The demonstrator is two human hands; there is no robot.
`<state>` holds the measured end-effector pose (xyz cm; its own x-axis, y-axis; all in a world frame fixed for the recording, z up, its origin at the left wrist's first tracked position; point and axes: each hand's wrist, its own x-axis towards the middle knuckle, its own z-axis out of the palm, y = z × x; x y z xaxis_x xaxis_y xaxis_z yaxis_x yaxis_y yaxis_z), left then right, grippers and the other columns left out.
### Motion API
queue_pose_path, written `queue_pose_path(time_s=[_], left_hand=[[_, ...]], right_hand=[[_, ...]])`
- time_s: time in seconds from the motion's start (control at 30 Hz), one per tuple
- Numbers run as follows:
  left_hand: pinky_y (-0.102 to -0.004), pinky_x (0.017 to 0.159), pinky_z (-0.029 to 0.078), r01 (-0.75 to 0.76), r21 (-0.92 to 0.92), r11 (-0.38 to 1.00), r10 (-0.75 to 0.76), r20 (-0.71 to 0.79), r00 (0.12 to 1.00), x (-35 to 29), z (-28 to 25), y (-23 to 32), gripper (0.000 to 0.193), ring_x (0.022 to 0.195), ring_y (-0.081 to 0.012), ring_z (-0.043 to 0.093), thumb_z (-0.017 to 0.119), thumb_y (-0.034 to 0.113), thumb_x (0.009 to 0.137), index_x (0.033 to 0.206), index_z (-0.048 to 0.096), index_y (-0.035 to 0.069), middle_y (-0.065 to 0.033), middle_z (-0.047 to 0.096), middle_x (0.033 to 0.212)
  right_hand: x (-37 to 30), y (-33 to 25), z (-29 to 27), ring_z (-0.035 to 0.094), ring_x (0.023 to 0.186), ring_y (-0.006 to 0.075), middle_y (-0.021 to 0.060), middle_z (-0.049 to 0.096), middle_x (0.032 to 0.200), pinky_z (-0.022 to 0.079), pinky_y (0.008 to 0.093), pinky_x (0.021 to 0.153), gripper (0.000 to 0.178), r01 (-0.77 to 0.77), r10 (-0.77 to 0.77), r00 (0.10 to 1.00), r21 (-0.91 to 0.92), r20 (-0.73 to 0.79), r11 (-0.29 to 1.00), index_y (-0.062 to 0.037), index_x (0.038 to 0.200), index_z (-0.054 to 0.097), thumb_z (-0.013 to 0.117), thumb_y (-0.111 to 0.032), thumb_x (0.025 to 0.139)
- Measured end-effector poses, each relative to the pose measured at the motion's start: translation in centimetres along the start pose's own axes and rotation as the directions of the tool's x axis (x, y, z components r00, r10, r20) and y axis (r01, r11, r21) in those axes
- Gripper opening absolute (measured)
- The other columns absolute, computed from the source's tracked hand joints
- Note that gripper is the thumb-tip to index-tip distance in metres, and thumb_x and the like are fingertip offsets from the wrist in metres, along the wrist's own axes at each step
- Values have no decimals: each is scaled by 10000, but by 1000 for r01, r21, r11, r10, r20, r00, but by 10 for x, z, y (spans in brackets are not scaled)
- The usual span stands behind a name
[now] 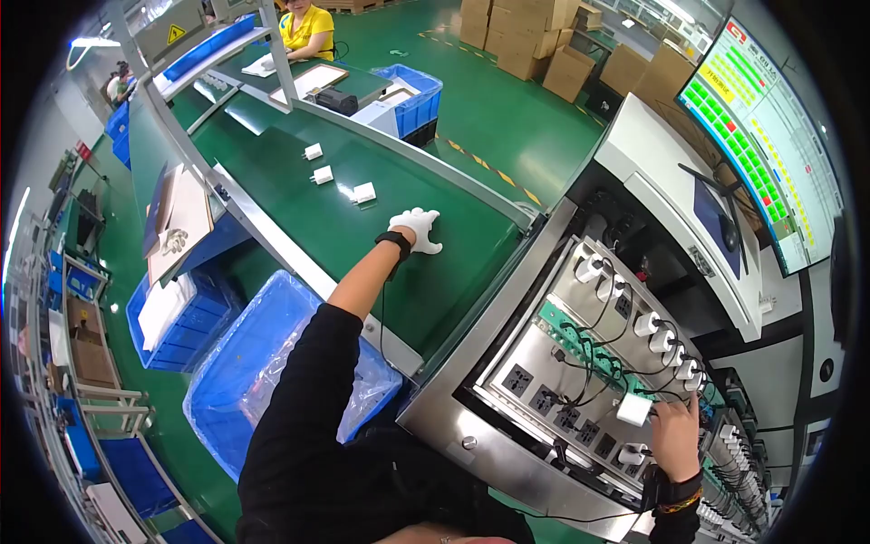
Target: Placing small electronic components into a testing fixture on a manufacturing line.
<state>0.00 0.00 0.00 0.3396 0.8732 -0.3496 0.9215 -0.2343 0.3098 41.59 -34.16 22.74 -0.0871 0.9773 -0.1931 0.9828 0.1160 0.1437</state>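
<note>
Left hand (417, 230): grip wide, above green belt (435, 299); right hand (677, 440): by white adapter (633, 409); cannot tell grip

Green belt (471, 263), white chargers (323, 175) at centre
Lower left, blue bin (222, 385); centre, white glove (415, 223); upper centre, yellow-black striped floor tape (489, 168).

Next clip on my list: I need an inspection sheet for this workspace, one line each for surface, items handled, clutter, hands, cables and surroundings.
Surface: green belt, three white adapters lying on it.
Items handled: more adapters sit in the socket panel.
Clutter: crumpled clear plastic film in a blue bin.
Hands: left hand gloved, fingers spread at the belt, holding nothing visible; right hand at the panel beside a white adapter, grip unclear.
Cables: black cables tangled across the panel.
Surroundings: lit monitor, cardboard boxes, person in yellow.
</note>
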Motion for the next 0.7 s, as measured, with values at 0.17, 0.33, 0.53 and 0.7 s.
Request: queue_pose_path(time_s=[0.17,0.33,0.53,0.7], left_hand=[[-523,867,416,81,176,981,-39,-228,973,-20,4,9,698,1165,-344,404,607,491,718,1298,389,171,-144,402,1267],[-457,844,452,-57,224,973,138,-366,920,-64,-2,7,669,1110,-380,467,595,462,743,1296,394,145,-182,433,1253],[-402,825,477,-542,-192,818,518,-164,840,-150,-33,-27,498,1057,-319,519,600,403,758,1138,551,84,-176,557,1113],[-403,897,422,-150,-43,988,145,-100,984,-167,-13,-70,508,1099,-310,504,626,386,722,1114,570,67,-144,552,1158]], right_hand=[[12,-18,7,535,778,340,172,566,749,313,523,967,137,35,-16,987,117,-160,993,3,855,569,540,-61,738],[16,-30,14,521,778,377,184,537,738,325,523,953,93,-3,37,985,192,-171,981,15,828,533,504,-32,753],[4,-26,17,491,778,383,199,520,795,384,466,834,107,-149,178,972,186,-151,971,27,854,524,508,-44,775],[26,-41,5,461,685,358,180,491,728,379,424,619,89,-257,292,942,205,-165,944,15,840,545,549,-71,816]])
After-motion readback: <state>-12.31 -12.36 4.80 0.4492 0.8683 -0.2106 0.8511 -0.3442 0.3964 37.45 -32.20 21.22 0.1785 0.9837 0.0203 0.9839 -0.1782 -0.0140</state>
